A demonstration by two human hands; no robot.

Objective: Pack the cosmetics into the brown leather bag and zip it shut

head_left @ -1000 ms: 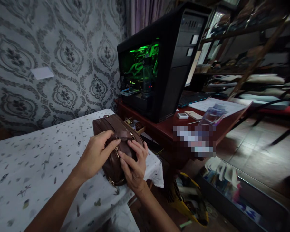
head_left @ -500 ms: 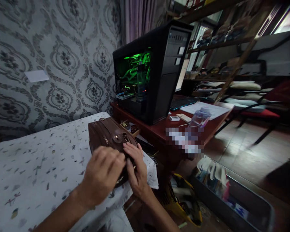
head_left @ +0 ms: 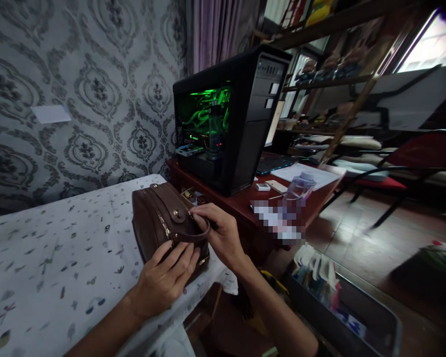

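Observation:
A brown leather toiletry bag (head_left: pixel 148 218) with gold zippers and a snapped top strap lies on the patterned white cloth. My left hand (head_left: pixel 167 280) grips its near end, fingers bent against the leather just below a short loop handle (head_left: pixel 191 235). On the far side of that end, my right hand (head_left: pixel 221 233) pinches thumb and forefinger at the bag's zipper (head_left: pixel 191 214). The zipper pull itself is hidden behind the fingers.
Right of the bag, a black computer case (head_left: pixel 241 134) with green lights stands on a red-brown desk (head_left: pixel 241 202). A clear bottle (head_left: pixel 298 191) and papers share the desk. A grey bin (head_left: pixel 388 317) sits on the floor near a red chair (head_left: pixel 416 148).
My right hand has moved up and now pinches at the far zipper. My left hand has gone from a blurred, raised fist to the bag's near end. The view has shifted slightly.

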